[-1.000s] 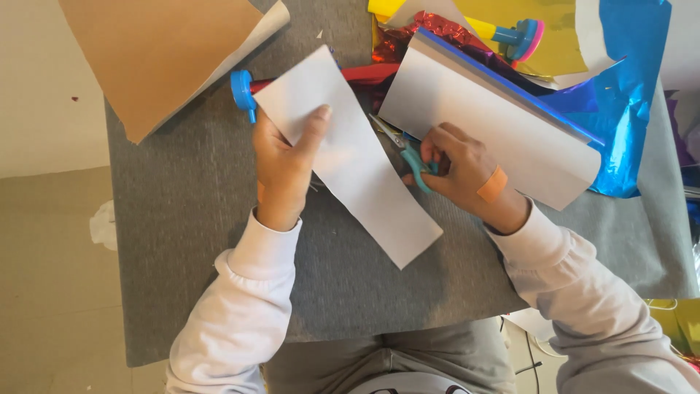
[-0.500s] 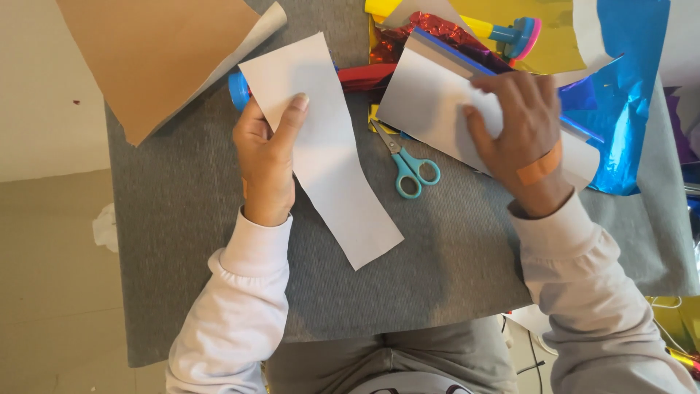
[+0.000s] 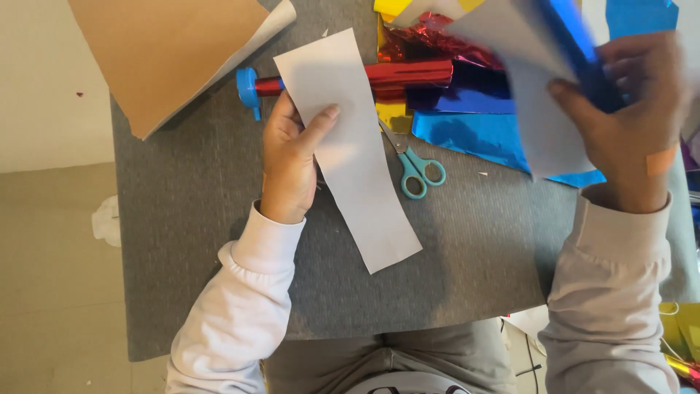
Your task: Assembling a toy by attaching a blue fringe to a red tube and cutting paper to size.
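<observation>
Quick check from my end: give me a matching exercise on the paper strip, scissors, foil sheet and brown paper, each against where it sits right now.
Things:
1. white paper strip
2. scissors
3. blue foil sheet
4. brown paper

Places:
A. lying on the grey mat, in no hand
B. lifted in the right hand
C. at the mat's far left corner
D. held in the left hand

Pairs: 1-D, 2-A, 3-B, 4-C
</observation>
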